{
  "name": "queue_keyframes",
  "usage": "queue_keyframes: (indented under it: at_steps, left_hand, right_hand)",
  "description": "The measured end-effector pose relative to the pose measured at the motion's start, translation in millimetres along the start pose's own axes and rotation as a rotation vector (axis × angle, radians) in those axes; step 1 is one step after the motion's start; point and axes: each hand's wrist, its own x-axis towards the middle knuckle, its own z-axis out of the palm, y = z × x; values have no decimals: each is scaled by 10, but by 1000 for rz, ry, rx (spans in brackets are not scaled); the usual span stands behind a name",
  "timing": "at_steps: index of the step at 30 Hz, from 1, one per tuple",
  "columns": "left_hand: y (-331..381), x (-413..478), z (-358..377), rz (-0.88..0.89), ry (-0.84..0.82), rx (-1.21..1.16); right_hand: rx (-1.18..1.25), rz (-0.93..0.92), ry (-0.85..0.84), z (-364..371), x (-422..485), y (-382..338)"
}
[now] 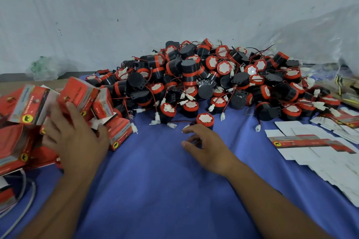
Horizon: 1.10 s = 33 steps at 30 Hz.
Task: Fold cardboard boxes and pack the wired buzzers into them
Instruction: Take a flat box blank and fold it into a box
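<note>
A big heap of black-and-red wired buzzers (206,75) lies at the back of the blue cloth (155,190). One buzzer (205,119) stands alone at the heap's front edge. My right hand (206,147) rests on the cloth just below it, fingers apart, fingertips close to its wire, holding nothing. My left hand (75,134) is spread over the pile of folded red boxes (29,114) at the left, pressing against a red box (77,95). Flat unfolded box blanks (320,147) lie at the right.
A grey-white sheet (174,6) hangs behind the heap. Crumpled clear plastic (320,40) sits at the back right, and a small plastic bag with green bits (42,68) at the back left. A grey cable (29,200) loops at the lower left.
</note>
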Motion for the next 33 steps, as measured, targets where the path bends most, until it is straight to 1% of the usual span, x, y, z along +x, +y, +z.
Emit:
queue_keyframes:
  at_steps: [1, 4, 6, 8, 10, 12, 13, 15, 16, 17, 18, 20, 25, 27, 30, 31, 32, 33]
  left_hand:
    - [22, -17, 11, 9, -12, 12]
    - [51, -25, 9, 41, 19, 4]
    - [106, -36, -8, 75, 47, -25]
    - [185, -73, -24, 162, 71, -59]
    - [261, -104, -39, 286, 81, -118]
    - [343, -140, -60, 386, 55, -195]
    - [381, -161, -71, 423, 32, -225]
    - [425, -190, -80, 507, -6, -277]
    - [435, -195, -79, 544, -18, -303]
    - [436, -194, -75, 572, -30, -328]
    - [430, -191, -69, 593, -46, -353]
    - [427, -208, -56, 625, -103, -395]
    - [481, -296, -45, 696, -273, -462]
    - [512, -340, -44, 653, -410, -457]
    - [492, -446, 17, 606, -682, -342]
    - [490, -470, 33, 598, -738, -321]
    - [492, -472, 37, 589, -728, -315]
    - [490, -444, 37, 583, -649, -305]
  right_hand:
    - [-7, -2, -1, -6, 1, -2]
    - [-42, -12, 2, -34, 17, 9]
    - [-52, -6, 51, -59, 30, 0]
    - [-73, 27, 161, -129, 57, -14]
    - [-179, 114, 320, -293, 83, 3]
    - [-358, 280, 440, -548, 80, 106]
    - [-470, 406, 457, -683, 50, 180]
    - [-635, 689, 406, -946, -66, 342]
    - [-658, 814, 357, -1060, -133, 415]
    - [-652, 912, 304, -1158, -190, 469]
    - [-633, 960, 253, -1238, -232, 506]
    - [-617, 931, 205, -1355, -279, 542]
    - [-661, 849, 282, -1321, -255, 505]
    - [-647, 810, 337, -1278, -226, 456]
    - [-678, 770, 437, -1264, -204, 377]
    - [-678, 753, 474, -1263, -204, 340]
    - [-674, 734, 512, -1262, -202, 299]
    - [-671, 718, 548, -1266, -198, 252]
